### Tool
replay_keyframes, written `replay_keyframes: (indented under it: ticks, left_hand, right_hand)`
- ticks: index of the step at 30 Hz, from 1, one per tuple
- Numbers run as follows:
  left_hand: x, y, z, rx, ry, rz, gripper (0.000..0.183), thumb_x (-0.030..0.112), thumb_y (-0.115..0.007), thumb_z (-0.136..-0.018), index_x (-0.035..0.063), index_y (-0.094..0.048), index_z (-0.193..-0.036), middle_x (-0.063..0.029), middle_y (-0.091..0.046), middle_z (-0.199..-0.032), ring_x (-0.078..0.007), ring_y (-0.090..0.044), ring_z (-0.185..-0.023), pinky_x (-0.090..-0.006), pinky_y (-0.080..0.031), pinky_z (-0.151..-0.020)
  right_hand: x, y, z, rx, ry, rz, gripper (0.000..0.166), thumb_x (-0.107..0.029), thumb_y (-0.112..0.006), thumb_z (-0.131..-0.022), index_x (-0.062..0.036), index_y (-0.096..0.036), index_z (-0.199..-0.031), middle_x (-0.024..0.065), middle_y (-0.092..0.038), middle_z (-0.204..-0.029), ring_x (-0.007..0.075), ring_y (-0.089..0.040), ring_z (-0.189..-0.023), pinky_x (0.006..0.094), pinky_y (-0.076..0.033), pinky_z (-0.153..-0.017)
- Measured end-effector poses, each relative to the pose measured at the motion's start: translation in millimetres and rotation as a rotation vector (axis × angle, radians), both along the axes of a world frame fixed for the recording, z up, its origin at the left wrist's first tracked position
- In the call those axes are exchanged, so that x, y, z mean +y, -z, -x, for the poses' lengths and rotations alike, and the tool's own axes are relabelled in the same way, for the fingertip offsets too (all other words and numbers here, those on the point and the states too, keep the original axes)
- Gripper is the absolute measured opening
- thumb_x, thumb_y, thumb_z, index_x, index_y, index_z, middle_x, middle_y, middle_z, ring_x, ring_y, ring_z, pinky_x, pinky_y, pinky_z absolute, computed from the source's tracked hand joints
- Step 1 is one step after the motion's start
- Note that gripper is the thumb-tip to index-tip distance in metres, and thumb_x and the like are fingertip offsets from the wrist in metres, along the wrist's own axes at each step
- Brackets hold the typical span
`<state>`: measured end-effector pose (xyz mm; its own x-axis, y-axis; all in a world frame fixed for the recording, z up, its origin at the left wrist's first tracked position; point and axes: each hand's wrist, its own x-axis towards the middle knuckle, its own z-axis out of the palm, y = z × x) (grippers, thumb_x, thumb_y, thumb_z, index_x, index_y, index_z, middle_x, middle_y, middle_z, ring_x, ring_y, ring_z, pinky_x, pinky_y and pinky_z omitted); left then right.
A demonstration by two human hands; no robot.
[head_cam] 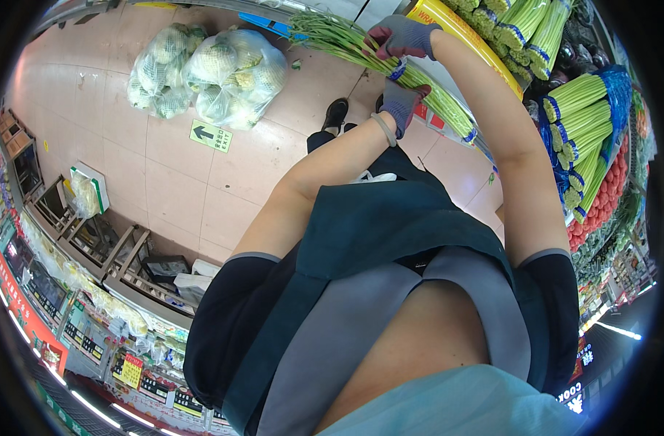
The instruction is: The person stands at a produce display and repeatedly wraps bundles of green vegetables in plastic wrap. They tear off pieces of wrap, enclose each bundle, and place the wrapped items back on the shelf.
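A long bundle of green stalks, seemingly garlic scapes [435, 101], slants across the upper middle, its loose thin tips towards the upper left. Blue bands wrap it near the middle and at the lower right end. My right hand [401, 38], in a grey and maroon work glove, grips its upper side left of the middle band. Gloved the same way, my left hand [404, 106] holds the lower side, close to that band; some fingers are hidden. More banded stalk bundles [580, 131] lie at the right, partly in blue plastic.
Bags of cauliflower-like heads [236, 76] rest on the tiled floor beside an exit sign [211, 135]. A yellow wrap roll box [468, 41] lies beside my right arm. Dark eggplant-like vegetables [566, 57] and red netted produce [604, 196] fill the right display. Wooden racks [127, 250] stand lower left.
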<state>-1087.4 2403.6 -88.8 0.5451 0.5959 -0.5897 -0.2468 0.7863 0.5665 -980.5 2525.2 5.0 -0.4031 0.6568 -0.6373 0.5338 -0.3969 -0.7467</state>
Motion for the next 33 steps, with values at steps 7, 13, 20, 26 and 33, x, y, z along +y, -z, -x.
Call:
replay_keyframes:
  ticks: [7,13,20,26,33]
  left_hand:
    - [-0.3,8.1,2.2,-0.178,-0.039,0.141,0.073,-0.018,-0.066,-0.071,0.0095,-0.032,-0.13,-0.0127,-0.046,-0.125,-0.0265,-0.053,-0.106,-0.0375,-0.053,-0.087]
    - [1.7,-2.5,2.5,-0.104,0.015,0.153,0.069,-0.013,-0.064,-0.075,0.008,-0.03,-0.131,-0.0132,-0.047,-0.125,-0.0254,-0.054,-0.106,-0.0342,-0.053,-0.086]
    - [3.9,-3.9,6.2,-0.025,0.135,0.002,0.044,0.004,-0.067,-0.082,0.0079,-0.046,-0.12,-0.0082,-0.059,-0.109,-0.0209,-0.06,-0.095,-0.0345,-0.052,-0.076]
    - [12.7,-46.4,6.3,0.188,0.156,0.144,0.038,0.009,-0.072,-0.078,0.0066,-0.053,-0.111,-0.006,-0.062,-0.097,-0.0148,-0.059,-0.08,-0.0276,-0.046,-0.06]
    - [15.4,-35.8,-2.2,0.279,0.2,0.217,0.04,0.01,-0.069,-0.082,0.0114,-0.048,-0.116,-0.0049,-0.064,-0.102,-0.0165,-0.06,-0.091,-0.0299,-0.048,-0.068]
  right_hand:
    - [16.5,-9.8,10.9,-0.001,0.153,-0.123,0.024,0.001,-0.067,-0.071,-0.0074,-0.069,-0.093,-0.0034,-0.062,-0.075,0.0081,-0.053,-0.069,0.0239,-0.044,-0.064]
    - [68.8,-44.4,25.7,0.773,0.684,-0.409,0.025,-0.002,-0.063,-0.077,0.0006,-0.065,-0.102,0.002,-0.063,-0.083,0.0097,-0.056,-0.07,0.0213,-0.043,-0.061]
    - [65.8,-202.9,-9.4,0.484,1.036,-1.213,0.023,-0.014,-0.063,-0.088,-0.0008,-0.063,-0.106,0.0043,-0.065,-0.096,0.0103,-0.06,-0.078,0.0238,-0.049,-0.07]
    - [48.6,-223.7,-46.3,0.728,0.782,-1.717,0.024,0.002,-0.058,-0.084,-0.002,-0.059,-0.108,0.0141,-0.059,-0.113,0.0274,-0.06,-0.1,0.0399,-0.049,-0.091]
    - [-19.0,-199.2,-83.0,-0.382,0.922,-1.604,0.027,-0.008,-0.065,-0.085,-0.004,-0.063,-0.111,0.0069,-0.065,-0.103,0.0158,-0.063,-0.093,0.0263,-0.049,-0.085]
